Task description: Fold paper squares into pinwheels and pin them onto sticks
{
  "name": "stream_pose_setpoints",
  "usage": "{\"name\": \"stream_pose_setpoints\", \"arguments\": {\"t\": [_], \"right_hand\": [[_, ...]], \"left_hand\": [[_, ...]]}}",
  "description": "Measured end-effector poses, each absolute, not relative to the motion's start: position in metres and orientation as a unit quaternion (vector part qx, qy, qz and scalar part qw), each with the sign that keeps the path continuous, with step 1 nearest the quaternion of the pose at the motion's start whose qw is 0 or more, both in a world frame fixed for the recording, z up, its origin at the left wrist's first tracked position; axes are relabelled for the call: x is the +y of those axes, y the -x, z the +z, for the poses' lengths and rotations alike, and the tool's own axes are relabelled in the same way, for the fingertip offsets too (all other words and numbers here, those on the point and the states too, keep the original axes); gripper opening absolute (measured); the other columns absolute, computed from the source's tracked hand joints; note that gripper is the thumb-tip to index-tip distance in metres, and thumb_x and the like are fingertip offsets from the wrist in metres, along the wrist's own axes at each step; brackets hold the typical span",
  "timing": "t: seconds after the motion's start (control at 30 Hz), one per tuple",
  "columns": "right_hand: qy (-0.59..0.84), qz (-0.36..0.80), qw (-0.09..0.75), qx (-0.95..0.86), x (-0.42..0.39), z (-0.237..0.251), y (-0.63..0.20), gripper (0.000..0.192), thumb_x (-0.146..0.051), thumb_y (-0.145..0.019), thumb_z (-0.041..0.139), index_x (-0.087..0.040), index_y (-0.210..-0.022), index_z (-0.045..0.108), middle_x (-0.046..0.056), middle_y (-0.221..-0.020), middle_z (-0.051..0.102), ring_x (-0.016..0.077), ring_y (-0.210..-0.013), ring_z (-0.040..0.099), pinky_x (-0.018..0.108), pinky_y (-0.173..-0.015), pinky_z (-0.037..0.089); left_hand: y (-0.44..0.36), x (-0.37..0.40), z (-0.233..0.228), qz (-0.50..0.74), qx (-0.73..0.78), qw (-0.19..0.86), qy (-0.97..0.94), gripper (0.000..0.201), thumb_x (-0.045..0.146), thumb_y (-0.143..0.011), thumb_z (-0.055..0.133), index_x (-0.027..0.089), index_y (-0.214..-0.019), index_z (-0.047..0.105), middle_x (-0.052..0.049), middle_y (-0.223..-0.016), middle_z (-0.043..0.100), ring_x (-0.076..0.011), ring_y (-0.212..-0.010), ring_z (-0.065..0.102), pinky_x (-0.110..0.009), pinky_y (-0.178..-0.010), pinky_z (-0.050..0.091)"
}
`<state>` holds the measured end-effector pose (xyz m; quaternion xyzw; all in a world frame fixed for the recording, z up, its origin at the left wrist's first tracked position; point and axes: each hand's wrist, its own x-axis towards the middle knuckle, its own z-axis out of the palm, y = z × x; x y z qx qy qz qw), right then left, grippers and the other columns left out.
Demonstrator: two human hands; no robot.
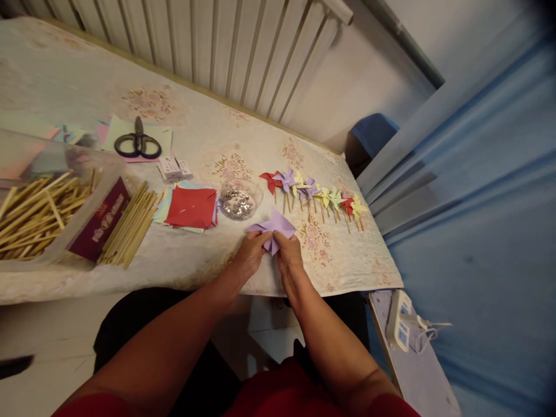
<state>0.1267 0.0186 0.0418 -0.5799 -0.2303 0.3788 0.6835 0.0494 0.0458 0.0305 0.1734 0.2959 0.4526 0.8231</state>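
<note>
A purple paper pinwheel with cut blades is held between both hands near the table's front edge. My left hand pinches its left side, and my right hand grips the right side, thumbs close together at the middle. Just beyond, a clear round dish holds small shiny pins or tacks, too small to name surely. Left of the dish lies a stack of coloured paper squares, red on top. A row of finished pinwheels on sticks in red, purple, yellow and green lies to the right.
A clear plastic bin of thin sticks stands at the left, with a bundle of sticks beside it. Black-handled scissors rest on paper, near small white boxes. A power strip sits lower right by the blue curtain.
</note>
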Motion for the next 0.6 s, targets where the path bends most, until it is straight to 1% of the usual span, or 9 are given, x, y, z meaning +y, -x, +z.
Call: {"name": "stream_pose_setpoints", "arguments": {"t": [0.23,0.4,0.53,0.6], "right_hand": [[0.593,0.381,0.673,-0.224,0.0197,0.0424,-0.1262,0.028,-0.023,-0.062,0.072,-0.017,-0.089,0.068,0.000,-0.077,0.073,0.0162,-0.068,0.065,0.029,-0.068,0.055],[0.591,0.383,0.676,-0.218,0.0201,0.0401,-0.1264,0.025,-0.023,-0.061,0.074,-0.017,-0.084,0.067,-0.001,-0.074,0.071,0.0150,-0.066,0.063,0.028,-0.068,0.054],[0.572,0.397,0.685,-0.214,0.0188,0.0400,-0.1254,0.027,-0.023,-0.061,0.076,-0.017,-0.086,0.068,-0.001,-0.076,0.072,0.0148,-0.068,0.063,0.027,-0.069,0.053],[0.572,0.402,0.684,-0.210,0.0163,0.0406,-0.1271,0.026,-0.025,-0.062,0.078,-0.017,-0.085,0.068,-0.001,-0.076,0.071,0.0141,-0.068,0.062,0.027,-0.068,0.052]], "left_hand": [[-0.0494,0.0466,0.0315,0.448,0.317,0.816,-0.183,0.018,0.021,-0.060,0.080,0.017,-0.068,0.065,0.003,-0.064,0.062,-0.0115,-0.061,0.054,-0.025,-0.062,0.041],[-0.0500,0.0477,0.0280,0.456,0.304,0.818,-0.177,0.018,0.022,-0.059,0.080,0.017,-0.070,0.066,0.003,-0.065,0.063,-0.0106,-0.060,0.053,-0.024,-0.062,0.041],[-0.0491,0.0489,0.0281,0.454,0.301,0.816,-0.193,0.020,0.023,-0.057,0.081,0.017,-0.064,0.063,0.004,-0.059,0.058,-0.0096,-0.056,0.050,-0.024,-0.060,0.040],[-0.0483,0.0504,0.0287,0.453,0.294,0.816,-0.204,0.020,0.022,-0.057,0.081,0.017,-0.062,0.062,0.003,-0.059,0.058,-0.0103,-0.057,0.051,-0.025,-0.060,0.040]]}}
